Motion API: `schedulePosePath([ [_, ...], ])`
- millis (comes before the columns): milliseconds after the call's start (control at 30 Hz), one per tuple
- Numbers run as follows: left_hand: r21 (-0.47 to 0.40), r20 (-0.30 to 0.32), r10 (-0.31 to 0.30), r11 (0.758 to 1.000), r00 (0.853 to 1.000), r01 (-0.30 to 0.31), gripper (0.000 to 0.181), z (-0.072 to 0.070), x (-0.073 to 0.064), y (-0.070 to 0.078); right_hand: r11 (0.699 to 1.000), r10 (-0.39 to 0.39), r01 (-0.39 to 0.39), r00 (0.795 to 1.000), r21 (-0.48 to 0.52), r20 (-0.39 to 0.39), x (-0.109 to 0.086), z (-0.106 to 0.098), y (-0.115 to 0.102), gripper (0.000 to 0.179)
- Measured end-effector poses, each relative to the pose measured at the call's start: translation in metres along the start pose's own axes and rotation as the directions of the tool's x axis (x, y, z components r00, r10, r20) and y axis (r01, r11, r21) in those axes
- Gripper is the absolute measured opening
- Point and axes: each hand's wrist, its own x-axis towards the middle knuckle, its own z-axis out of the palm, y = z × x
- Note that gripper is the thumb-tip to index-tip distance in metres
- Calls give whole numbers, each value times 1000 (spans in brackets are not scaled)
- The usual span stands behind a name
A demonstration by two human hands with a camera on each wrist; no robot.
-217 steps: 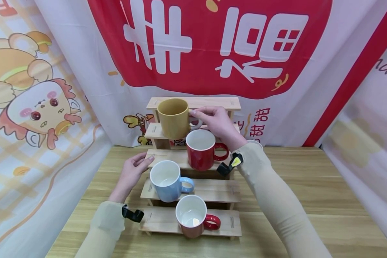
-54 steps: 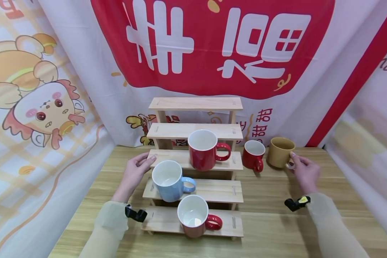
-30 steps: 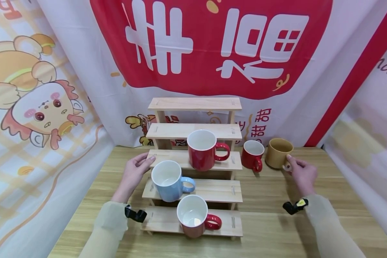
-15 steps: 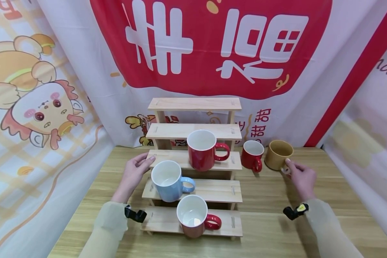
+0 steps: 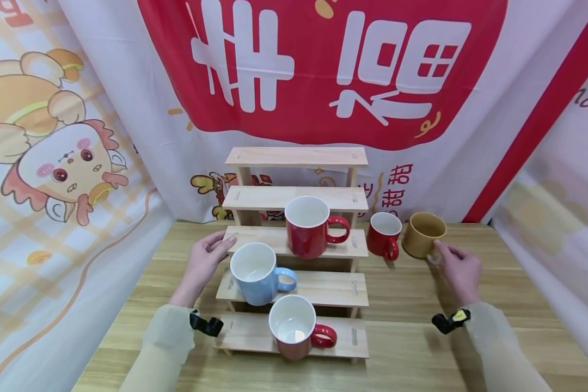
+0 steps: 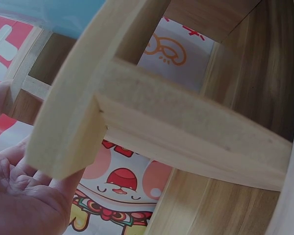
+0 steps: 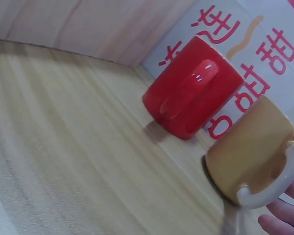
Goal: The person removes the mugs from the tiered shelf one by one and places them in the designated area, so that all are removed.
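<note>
My left hand [image 5: 203, 267] holds the left end of the tiered wooden display stand [image 5: 240, 237], thumb resting on the middle board; in the left wrist view, its palm [image 6: 29, 200] is beside a board end. At the right, my right hand [image 5: 460, 272] is at the pale handle of a mustard-yellow mug [image 5: 423, 237], which stands upright on the table. The right wrist view has fingers [image 7: 289, 213] around the white handle of this yellow mug [image 7: 252, 147]. A small red mug [image 5: 384, 237] stands to its left, handle towards me.
Three mugs sit on the stand: a large red mug [image 5: 307, 234], a light blue mug [image 5: 257, 280] and a white-lined mug with red handle [image 5: 294, 332] on the lowest tier. Printed cloth [image 5: 323, 71] hangs behind the wood-grain table [image 5: 397, 348] and at both sides.
The yellow mug went from my right hand's grip over the stand to the table beside the small red mug. Lately it shifted slightly towards me. My left hand stayed at the stand.
</note>
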Motion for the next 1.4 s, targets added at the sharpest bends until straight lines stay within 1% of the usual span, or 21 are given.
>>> schedulePosePath([
  [67,-1,1,2,1000,1000,-2,72,0,0,0,1000,9,-9,1000,-6,-9,0,-3,-3,69],
  [233,-12,0,4,1000,1000,-4,72,1,1,0,991,-3,6,1000,130,-24,-1,-12,-15,58],
  [300,-15,0,3,1000,1000,-3,71,0,1,-1,987,-21,25,999,160,-24,-3,-15,-22,56],
  [400,-10,0,0,1000,1000,0,71,0,1,-1,987,-46,47,999,153,-14,-5,-18,-33,59],
  [633,3,-4,-9,1000,1000,9,70,0,1,1,991,-116,116,993,68,-3,-14,-21,-59,63],
  [767,11,-5,-15,1000,1000,15,70,-1,1,1,988,-154,153,988,35,30,-23,-19,-74,64],
  [933,20,-6,-19,1000,1000,19,72,-1,0,1,973,-232,231,969,29,79,-40,-13,-94,63],
  [1133,18,-5,-17,1000,1000,17,73,-1,0,1,968,-249,249,950,20,190,-61,-6,-118,67],
  [1233,15,-4,-16,1000,1000,16,73,-1,0,0,959,-279,281,930,26,238,-71,-3,-128,68],
  [1400,9,-1,-11,1000,1000,11,73,-1,0,-1,935,-350,350,895,54,277,-87,5,-142,64],
])
